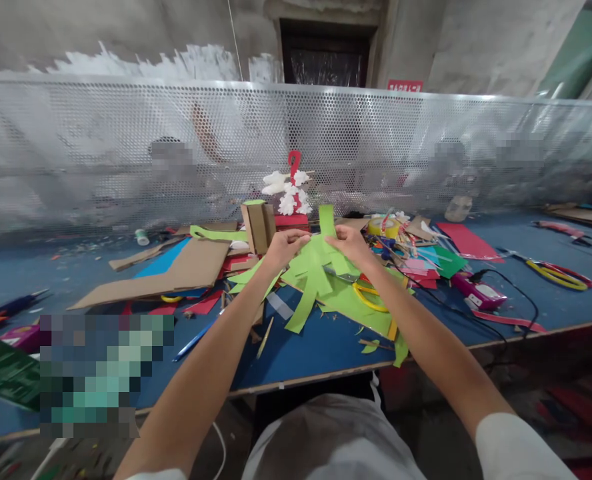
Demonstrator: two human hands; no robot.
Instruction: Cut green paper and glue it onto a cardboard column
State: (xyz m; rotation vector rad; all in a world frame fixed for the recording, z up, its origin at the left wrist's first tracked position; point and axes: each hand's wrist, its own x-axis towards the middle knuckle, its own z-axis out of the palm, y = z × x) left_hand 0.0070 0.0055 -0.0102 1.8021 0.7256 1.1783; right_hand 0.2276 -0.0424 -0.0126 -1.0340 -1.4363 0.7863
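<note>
Fingertips of my left hand [289,247] pinch at the left side of a light green paper strip [327,219]. My right hand [350,244] grips the same piece from the right, and its upper end stands up between the hands. The exact grip at the fingertips is small and partly hidden. Beneath them lies a pile of light green strips and sheets [316,277], one strip trailing toward the table's front. Yellow-handled scissors [369,297] rest on the pile below my right wrist.
Cut cardboard [176,270] and a cardboard box form [257,227] stand left. A red stand with white flowers [295,190] is behind. At right are yellow tape [383,227], a purple box with a cord [479,290] and pliers [556,273]. Perforated metal screen [151,153] borders the back.
</note>
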